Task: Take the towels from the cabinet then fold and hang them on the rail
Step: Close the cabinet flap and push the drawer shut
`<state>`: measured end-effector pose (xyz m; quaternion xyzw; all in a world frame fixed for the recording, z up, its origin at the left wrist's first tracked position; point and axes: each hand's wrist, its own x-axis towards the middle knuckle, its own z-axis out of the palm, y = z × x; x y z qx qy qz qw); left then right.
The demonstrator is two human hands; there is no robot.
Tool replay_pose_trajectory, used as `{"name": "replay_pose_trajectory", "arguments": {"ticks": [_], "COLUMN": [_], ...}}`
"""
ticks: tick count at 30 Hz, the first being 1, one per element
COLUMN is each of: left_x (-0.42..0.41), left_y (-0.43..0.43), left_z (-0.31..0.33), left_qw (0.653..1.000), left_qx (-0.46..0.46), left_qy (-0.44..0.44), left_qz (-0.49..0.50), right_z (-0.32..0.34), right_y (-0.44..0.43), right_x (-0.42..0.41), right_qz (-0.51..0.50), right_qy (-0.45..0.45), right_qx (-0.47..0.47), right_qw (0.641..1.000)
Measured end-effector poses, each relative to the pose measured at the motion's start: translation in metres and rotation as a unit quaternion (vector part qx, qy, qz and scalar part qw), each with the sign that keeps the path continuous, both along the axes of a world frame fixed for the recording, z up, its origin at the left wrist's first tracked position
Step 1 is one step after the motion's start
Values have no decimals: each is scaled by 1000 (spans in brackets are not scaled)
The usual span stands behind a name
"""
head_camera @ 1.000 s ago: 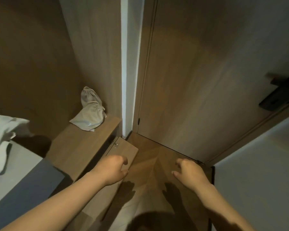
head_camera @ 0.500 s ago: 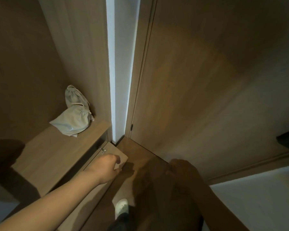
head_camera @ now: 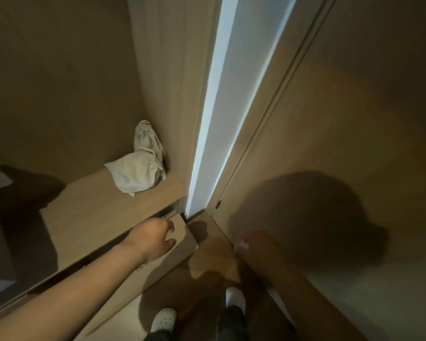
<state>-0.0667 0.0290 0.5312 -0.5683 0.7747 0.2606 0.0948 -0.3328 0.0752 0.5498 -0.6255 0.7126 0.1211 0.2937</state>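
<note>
A low wooden cabinet (head_camera: pixel 89 217) runs along the left wall. Its door (head_camera: pixel 182 237) at the near end stands swung partly outward, with a dark gap behind it. My left hand (head_camera: pixel 155 239) rests on the door's top edge, fingers curled over it. My right hand (head_camera: pixel 253 244) hovers in shadow to the right of the door, fingers loosely spread, holding nothing. No towel shows inside the cabinet; its interior is hidden. No rail is in view.
Two pale drawstring cloth bags (head_camera: pixel 140 166) lie on the cabinet top by the corner. A tall wooden door (head_camera: pixel 330 119) fills the right side. A white wall strip (head_camera: pixel 221 107) stands in the corner. My white shoes (head_camera: pixel 164 321) stand on the wooden floor.
The camera has moved closer to the corner and tilted down. My left hand stays on the cabinet door's edge. My right hand has dropped into shadow beside the tall door.
</note>
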Motion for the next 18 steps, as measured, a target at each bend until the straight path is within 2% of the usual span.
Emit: {"name": "replay_pose_trajectory", "arguments": {"ticks": [5,11,18], "left_x": [-10,-46,-68], "left_y": [4,28,57], "left_z": [-9,-38,-102], "left_qw": [992,965,935], "left_qx": [6,37,59], "left_qy": [-20,-21,-20], "left_qz": [121,260,349], "right_z": [-21,-62,-132], "right_y": [-60,-107,-118], "right_x": [-19,-35,-43], "right_qz": [134,198,253], "right_qy": [-35,-71,-67], "right_qx": [-11,42,92], "right_qw": [990,977,961]}}
